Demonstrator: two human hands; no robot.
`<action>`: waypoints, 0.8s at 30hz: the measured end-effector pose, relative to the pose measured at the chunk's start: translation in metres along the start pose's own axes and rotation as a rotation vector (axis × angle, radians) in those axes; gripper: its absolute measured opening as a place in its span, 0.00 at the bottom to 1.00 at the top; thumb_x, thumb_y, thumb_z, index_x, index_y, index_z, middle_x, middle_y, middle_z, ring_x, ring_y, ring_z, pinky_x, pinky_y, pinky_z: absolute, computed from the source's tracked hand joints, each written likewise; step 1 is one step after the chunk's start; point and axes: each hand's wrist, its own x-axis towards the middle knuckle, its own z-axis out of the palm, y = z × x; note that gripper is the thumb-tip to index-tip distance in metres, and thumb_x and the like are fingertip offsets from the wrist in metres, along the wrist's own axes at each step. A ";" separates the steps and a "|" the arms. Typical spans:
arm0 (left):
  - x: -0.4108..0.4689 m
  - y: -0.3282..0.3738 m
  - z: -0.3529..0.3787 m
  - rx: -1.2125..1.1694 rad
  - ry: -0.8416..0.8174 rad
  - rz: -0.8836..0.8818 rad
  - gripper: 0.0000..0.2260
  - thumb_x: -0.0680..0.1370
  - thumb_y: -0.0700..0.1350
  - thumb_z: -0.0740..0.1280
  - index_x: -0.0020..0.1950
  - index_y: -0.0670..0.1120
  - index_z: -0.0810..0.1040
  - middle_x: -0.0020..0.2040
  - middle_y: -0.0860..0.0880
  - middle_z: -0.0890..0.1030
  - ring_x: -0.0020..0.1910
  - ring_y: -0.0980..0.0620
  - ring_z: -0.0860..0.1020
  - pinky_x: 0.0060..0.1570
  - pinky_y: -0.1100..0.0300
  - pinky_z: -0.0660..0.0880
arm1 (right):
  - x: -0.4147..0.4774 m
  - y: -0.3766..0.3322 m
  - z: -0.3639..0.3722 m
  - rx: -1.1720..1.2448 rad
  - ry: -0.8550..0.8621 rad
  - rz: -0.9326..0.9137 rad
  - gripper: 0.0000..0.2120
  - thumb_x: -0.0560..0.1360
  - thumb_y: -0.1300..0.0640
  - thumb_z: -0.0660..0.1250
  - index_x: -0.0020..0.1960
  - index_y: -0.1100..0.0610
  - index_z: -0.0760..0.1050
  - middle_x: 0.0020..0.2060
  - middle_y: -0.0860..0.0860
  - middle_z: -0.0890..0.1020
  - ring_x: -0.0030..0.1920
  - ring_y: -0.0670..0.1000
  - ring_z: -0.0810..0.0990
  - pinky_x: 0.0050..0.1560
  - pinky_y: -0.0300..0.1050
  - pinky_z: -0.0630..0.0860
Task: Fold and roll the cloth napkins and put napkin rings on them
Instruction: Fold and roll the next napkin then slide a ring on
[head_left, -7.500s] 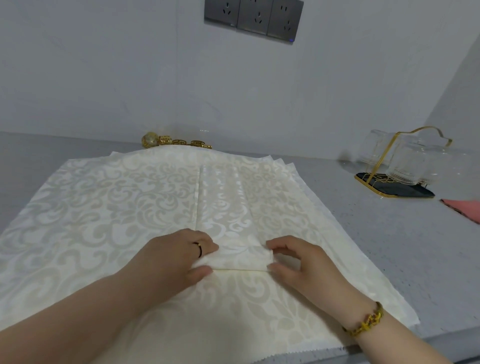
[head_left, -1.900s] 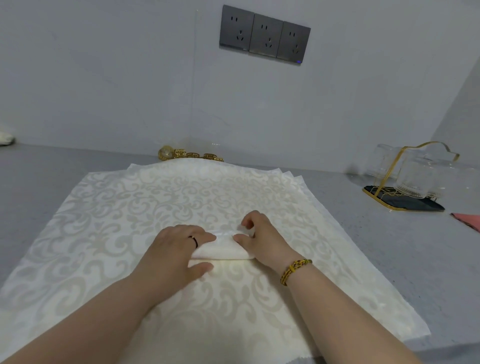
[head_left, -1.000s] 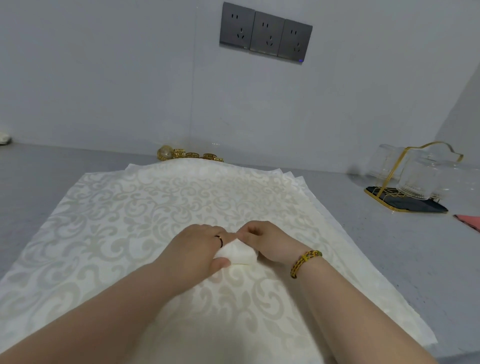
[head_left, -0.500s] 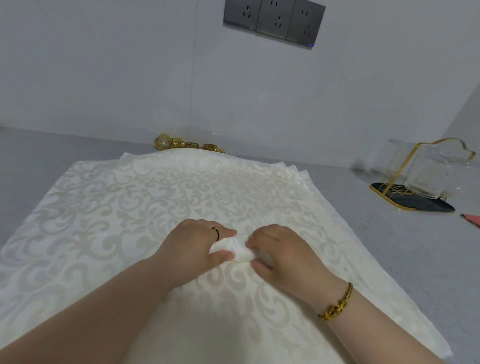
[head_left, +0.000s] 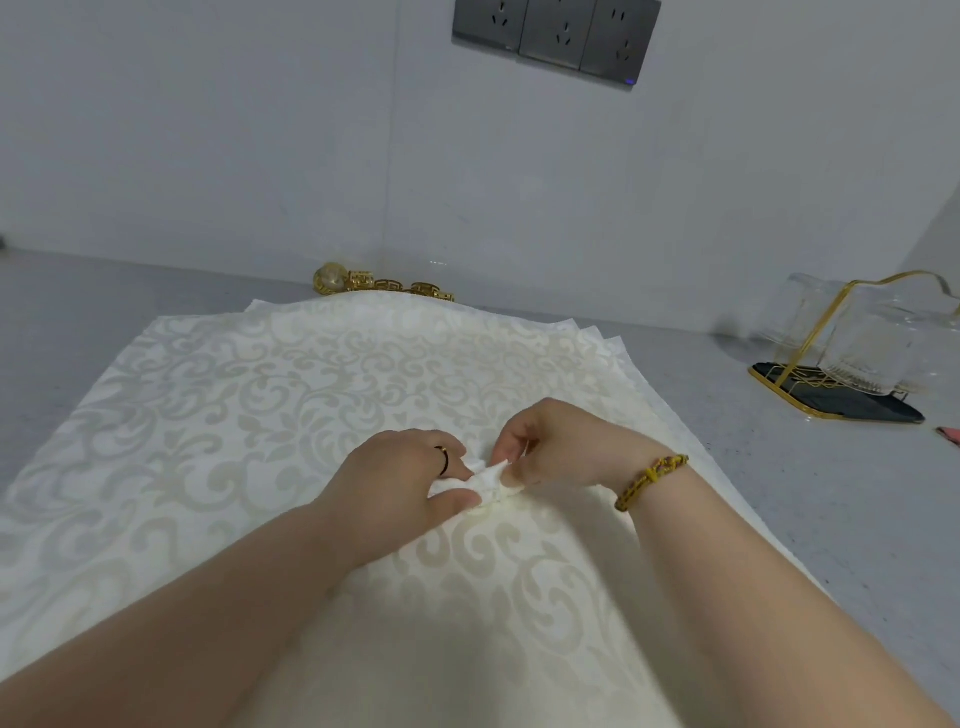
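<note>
One napkin is being worked while the rest are waiting. The rolled napkin (head_left: 480, 483) is sitting between the two grips as a small, tight bundle. It is resting on the stack of flat napkins (head_left: 249, 415), which is spreading out beneath and around both grips. The left grip (head_left: 395, 480) is curling round the roll's left end, thumb on the near side and fingers over the top. The right grip (head_left: 558, 447) is pinching the roll's right end between thumb and fingertips, its knuckles raised a little off the cloth.

Judging by the compact shape, folding and rolling of this piece are finishing or already finished, but no ring is on it yet. The gold napkin rings (head_left: 384, 285) are lying well beyond the grips, just past the far edge of the stack by the wall. Several layered edges are showing at the stack's far right corner, so more napkins are probably waiting for the whole sequence.

Seven and a half seconds ago this napkin was a long folded strip running away from the grips, with only its near end turned. About two seconds ago it was a wider roll. Half a second ago the right grip was lying low over the end; now it is lifting and pinching, and the roll is looking more bunched.
</note>
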 end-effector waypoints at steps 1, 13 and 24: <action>0.001 0.001 -0.001 -0.008 -0.012 -0.016 0.15 0.76 0.57 0.61 0.61 0.55 0.76 0.66 0.63 0.69 0.61 0.61 0.70 0.47 0.72 0.62 | 0.003 -0.002 -0.003 0.005 -0.044 0.027 0.09 0.71 0.66 0.67 0.36 0.54 0.76 0.29 0.44 0.75 0.27 0.37 0.74 0.32 0.26 0.69; 0.018 0.012 -0.006 -0.233 -0.081 -0.209 0.09 0.69 0.51 0.73 0.41 0.51 0.74 0.47 0.57 0.78 0.45 0.57 0.76 0.47 0.62 0.73 | 0.011 -0.005 -0.003 -0.085 -0.090 0.174 0.13 0.71 0.60 0.69 0.55 0.57 0.77 0.47 0.49 0.79 0.48 0.47 0.74 0.50 0.39 0.70; 0.032 0.021 -0.005 -0.176 -0.168 -0.286 0.11 0.69 0.48 0.72 0.49 0.49 0.77 0.46 0.53 0.78 0.43 0.55 0.75 0.40 0.65 0.70 | -0.005 0.022 0.016 0.277 0.090 -0.032 0.10 0.70 0.65 0.69 0.38 0.51 0.74 0.32 0.42 0.74 0.26 0.35 0.73 0.29 0.24 0.65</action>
